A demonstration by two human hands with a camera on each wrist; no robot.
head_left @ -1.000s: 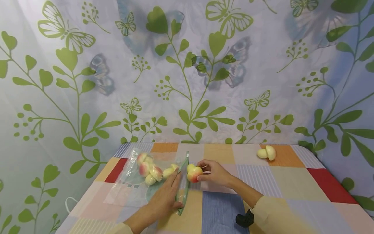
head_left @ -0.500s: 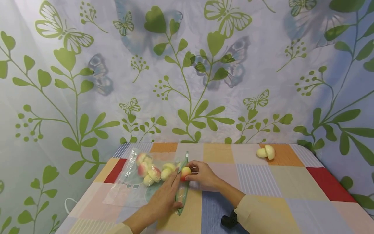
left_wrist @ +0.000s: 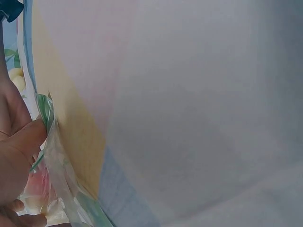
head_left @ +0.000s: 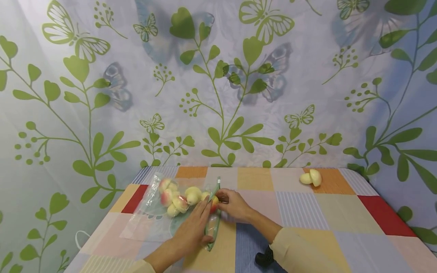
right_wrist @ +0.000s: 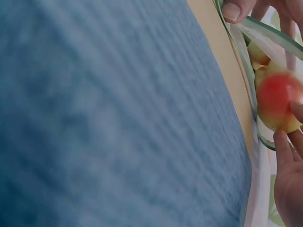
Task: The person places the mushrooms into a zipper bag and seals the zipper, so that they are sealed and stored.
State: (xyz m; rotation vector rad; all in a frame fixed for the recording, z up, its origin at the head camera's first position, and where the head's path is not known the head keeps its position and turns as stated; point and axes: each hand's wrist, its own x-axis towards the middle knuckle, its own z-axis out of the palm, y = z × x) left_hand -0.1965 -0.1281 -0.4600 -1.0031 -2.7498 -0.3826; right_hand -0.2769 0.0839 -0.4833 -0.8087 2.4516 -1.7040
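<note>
A clear zip bag (head_left: pixel 136 223) with a green-edged mouth lies on the table, several yellow and red-tinged toy mushrooms (head_left: pixel 179 203) inside it. My left hand (head_left: pixel 191 229) holds the bag at its mouth, the thumb on the green edge (left_wrist: pixel 45 109) in the left wrist view. Between the fingertips of my right hand (head_left: pixel 236 206) is a toy mushroom (right_wrist: pixel 279 101) with a red and yellow cap, right in the bag's opening. In the head view the left fingers and the bag's edge partly cover it.
A pale yellow toy mushroom (head_left: pixel 311 178) lies at the back right of the patchwork tablecloth (head_left: pixel 348 212). A black device (head_left: pixel 264 258) sits at the right wrist. Behind the table hangs a leaf-patterned curtain (head_left: pixel 218 83). A white cord (head_left: pixel 79 239) shows at the left.
My right hand has moved left, carrying the red and yellow mushroom into the bag's mouth. A yellow mushroom inside the bag has shifted left, against the others. My left hand stays put.
</note>
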